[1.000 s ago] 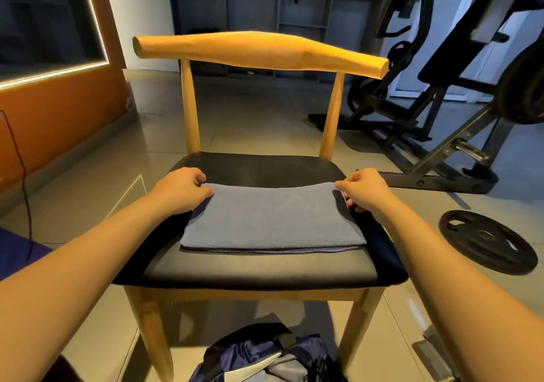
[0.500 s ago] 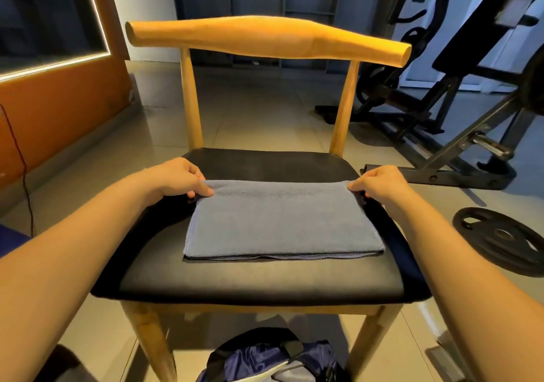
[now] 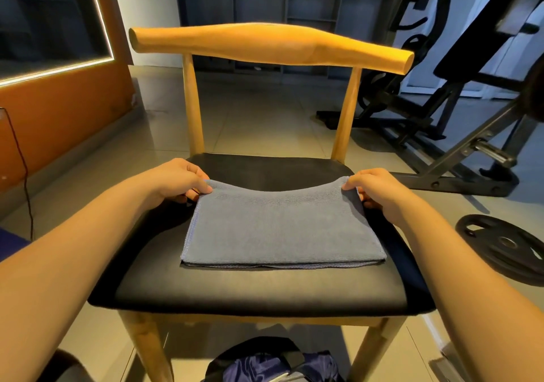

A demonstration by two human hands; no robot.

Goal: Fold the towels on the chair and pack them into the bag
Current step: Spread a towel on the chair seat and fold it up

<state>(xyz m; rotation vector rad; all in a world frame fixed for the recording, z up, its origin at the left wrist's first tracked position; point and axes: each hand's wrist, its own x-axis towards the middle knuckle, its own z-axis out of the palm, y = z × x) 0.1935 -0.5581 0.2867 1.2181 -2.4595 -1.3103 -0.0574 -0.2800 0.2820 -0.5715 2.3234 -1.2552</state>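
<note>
One folded grey-blue towel (image 3: pixel 279 228) on chair (image 3: pixel 265 296)

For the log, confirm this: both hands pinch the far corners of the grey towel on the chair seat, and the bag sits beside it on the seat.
Wrong on the bag: the head view shows it on the floor below the seat's front edge. The left hand and right hand do pinch the grey towel's far corners.

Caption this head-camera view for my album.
On the chair, the left hand and right hand pinch the grey towel by its far corners.
</note>
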